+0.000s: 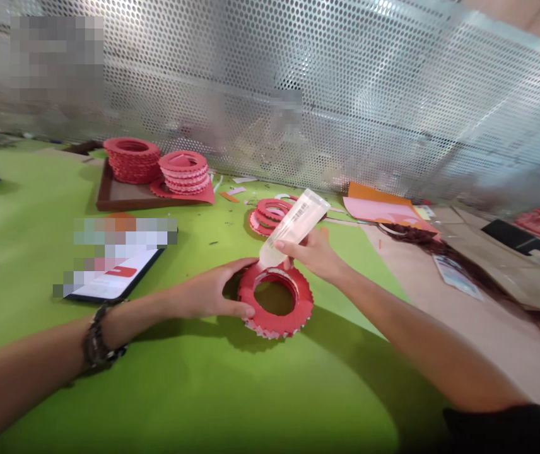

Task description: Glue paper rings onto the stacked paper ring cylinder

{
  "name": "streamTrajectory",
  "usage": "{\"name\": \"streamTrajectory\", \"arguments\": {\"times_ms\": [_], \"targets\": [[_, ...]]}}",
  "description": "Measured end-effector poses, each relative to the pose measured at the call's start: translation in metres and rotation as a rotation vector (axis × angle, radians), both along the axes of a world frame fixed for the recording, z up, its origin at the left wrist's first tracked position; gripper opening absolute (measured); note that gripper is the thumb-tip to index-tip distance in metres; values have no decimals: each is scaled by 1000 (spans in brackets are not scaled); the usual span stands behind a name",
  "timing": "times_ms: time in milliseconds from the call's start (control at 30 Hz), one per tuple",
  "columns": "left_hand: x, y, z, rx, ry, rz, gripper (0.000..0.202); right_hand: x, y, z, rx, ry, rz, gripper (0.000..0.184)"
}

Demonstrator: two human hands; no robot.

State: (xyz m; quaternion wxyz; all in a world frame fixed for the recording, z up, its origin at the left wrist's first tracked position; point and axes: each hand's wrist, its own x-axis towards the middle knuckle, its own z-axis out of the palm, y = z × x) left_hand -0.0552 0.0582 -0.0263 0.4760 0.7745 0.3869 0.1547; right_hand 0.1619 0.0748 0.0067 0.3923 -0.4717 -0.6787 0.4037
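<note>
In front of me is a red paper ring [277,323] with a toothed edge and a round hole in its middle. My left hand [213,289] is closed on the ring's left side, thumb towards the near side and fingers towards the far side. A whitish translucent glue tube [301,221] with a barcode is in my right hand [315,252], tilted with its narrow end down at the far rim of the ring. The tip itself is hard to make out. Just behind the tube lie several loose red and pink rings [263,221].
A brown tray [109,200] at the back left holds stacked red rings [130,161] and pink-edged rings [183,173]. A phone [118,277] lies left. Orange and pink sheets [383,205] and brown cardboard [478,252] lie right. A perforated metal screen [251,82] stands behind.
</note>
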Motion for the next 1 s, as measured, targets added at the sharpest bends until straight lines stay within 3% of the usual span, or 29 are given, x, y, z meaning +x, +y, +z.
{"name": "streamTrajectory", "arguments": {"times_ms": [333,1000], "targets": [[-1,0,-2,-1,-21,-11,101,0,0,-14,32,86,-47,39],[5,-7,-6,-62,-91,74,102,5,-13,-6,16,175,-203,45]]}}
